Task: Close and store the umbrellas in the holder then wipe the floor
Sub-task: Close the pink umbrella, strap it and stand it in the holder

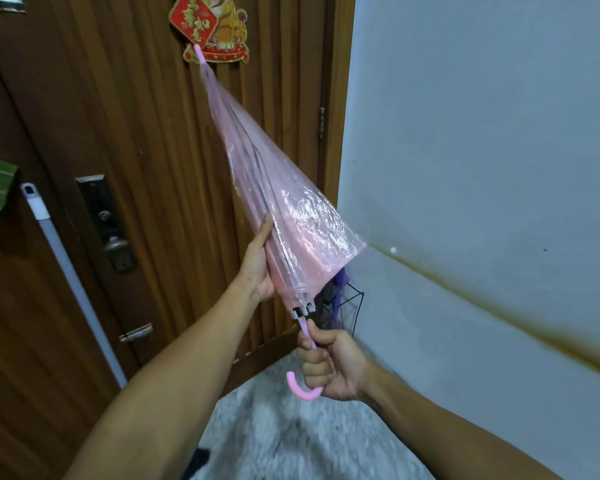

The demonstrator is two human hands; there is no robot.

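A pink see-through umbrella [284, 202] is folded down and points up and left toward the wooden door, its tip near the red decoration. My right hand [329, 367] is shut on its pink shaft just above the hooked handle [303, 391]. My left hand [258, 261] wraps the lower canopy from the left, near the rib ends. Behind the umbrella, in the corner, a black wire holder [352, 306] stands with a purple umbrella [342, 277] partly showing in it; most of both is hidden.
A brown wooden door [136, 133] with a metal lock [108, 223] fills the left. A white mop handle [70, 271] leans against it. A pale wall [482, 150] stands on the right. Grey speckled floor [291, 427] lies below.
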